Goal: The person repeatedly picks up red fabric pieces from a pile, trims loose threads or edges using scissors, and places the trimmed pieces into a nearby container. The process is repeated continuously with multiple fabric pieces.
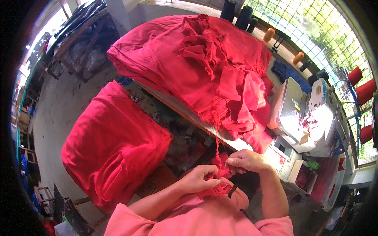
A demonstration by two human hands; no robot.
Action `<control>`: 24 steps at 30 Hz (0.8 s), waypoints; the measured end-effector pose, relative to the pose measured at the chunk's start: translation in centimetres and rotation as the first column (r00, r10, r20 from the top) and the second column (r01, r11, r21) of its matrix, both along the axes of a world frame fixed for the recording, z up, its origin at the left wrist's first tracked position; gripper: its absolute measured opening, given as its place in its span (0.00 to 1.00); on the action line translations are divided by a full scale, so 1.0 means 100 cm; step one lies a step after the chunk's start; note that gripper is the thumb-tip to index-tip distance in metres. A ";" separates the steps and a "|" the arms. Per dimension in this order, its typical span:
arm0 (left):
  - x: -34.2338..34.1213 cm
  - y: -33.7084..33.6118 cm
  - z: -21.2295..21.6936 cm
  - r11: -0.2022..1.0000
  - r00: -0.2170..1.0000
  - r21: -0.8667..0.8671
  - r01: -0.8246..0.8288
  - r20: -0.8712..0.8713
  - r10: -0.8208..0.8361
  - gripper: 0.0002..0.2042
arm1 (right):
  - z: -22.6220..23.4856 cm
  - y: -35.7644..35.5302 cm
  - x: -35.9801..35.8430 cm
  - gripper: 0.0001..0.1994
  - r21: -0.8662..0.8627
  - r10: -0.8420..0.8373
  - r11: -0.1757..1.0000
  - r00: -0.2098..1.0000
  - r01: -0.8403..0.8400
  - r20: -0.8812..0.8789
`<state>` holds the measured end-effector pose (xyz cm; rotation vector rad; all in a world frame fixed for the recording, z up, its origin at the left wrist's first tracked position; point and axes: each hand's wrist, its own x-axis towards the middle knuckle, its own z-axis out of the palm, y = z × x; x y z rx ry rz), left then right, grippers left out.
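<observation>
A piece of red fabric (221,170) hangs between my hands, close in front of my body. My left hand (200,179) pinches it from the left with thumb and fingers. My right hand (249,161) is closed at its right edge; something thin and dark shows at the fingertips, too small to name. A frayed strand of red thread (217,146) runs down from the big stack of red fabric (157,59) on the table to the piece in my hands. Loose red scraps (236,90) lie on the stack's right part.
A second red fabric pile (114,145) stands low at the left. On the right is a white sewing machine (289,106), with a small open box (302,175) below it. Thread cones (244,17) line the ledge by the grilled window; red spools (366,91) hang at far right.
</observation>
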<state>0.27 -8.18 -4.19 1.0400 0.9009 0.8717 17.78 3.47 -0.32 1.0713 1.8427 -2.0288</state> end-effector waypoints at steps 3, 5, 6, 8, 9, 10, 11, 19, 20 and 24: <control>-0.001 -0.003 -0.003 0.999 0.998 0.027 0.030 -0.053 -0.029 0.07 | 0.005 -0.005 -0.007 0.18 -0.047 0.034 0.998 0.999 -0.035 -0.015; 0.001 -0.005 -0.013 0.990 0.994 0.140 0.031 -0.112 -0.015 0.07 | 0.002 -0.010 -0.009 0.18 -0.083 0.012 0.996 0.999 -0.017 -0.053; 0.001 -0.006 -0.014 0.986 0.992 0.163 0.039 -0.128 -0.018 0.08 | 0.001 -0.011 -0.009 0.18 -0.102 0.001 0.995 0.997 -0.008 -0.072; 0.001 -0.007 -0.016 0.976 0.987 0.209 0.052 -0.159 -0.019 0.08 | 0.003 -0.013 -0.007 0.18 -0.155 -0.028 0.988 0.989 0.005 -0.142; 0.002 -0.008 -0.015 0.982 0.994 0.185 0.036 -0.110 -0.016 0.08 | 0.004 -0.014 -0.006 0.17 -0.182 -0.043 0.983 0.983 0.010 -0.177; 0.003 -0.008 -0.013 0.986 0.998 0.163 0.020 -0.057 -0.010 0.09 | 0.005 -0.015 -0.004 0.17 -0.166 -0.047 0.986 0.982 0.017 -0.182; 0.004 -0.008 -0.009 0.990 1.000 0.140 0.004 -0.006 -0.003 0.09 | 0.005 -0.015 -0.002 0.17 -0.149 -0.051 0.989 0.981 0.023 -0.188; 0.003 -0.009 -0.009 0.998 0.998 0.015 0.063 0.028 -0.064 0.07 | 0.015 -0.022 -0.003 0.16 0.026 -0.069 0.997 0.983 0.074 -0.173; 0.000 -0.009 -0.014 0.996 0.998 0.056 0.064 -0.023 -0.063 0.07 | 0.015 -0.020 0.000 0.15 -0.003 -0.089 0.996 0.983 0.089 -0.161; -0.015 0.005 -0.001 0.976 0.977 -0.073 -0.207 0.038 0.210 0.16 | 0.007 -0.018 0.023 0.16 0.035 -0.238 0.970 0.969 0.240 -0.059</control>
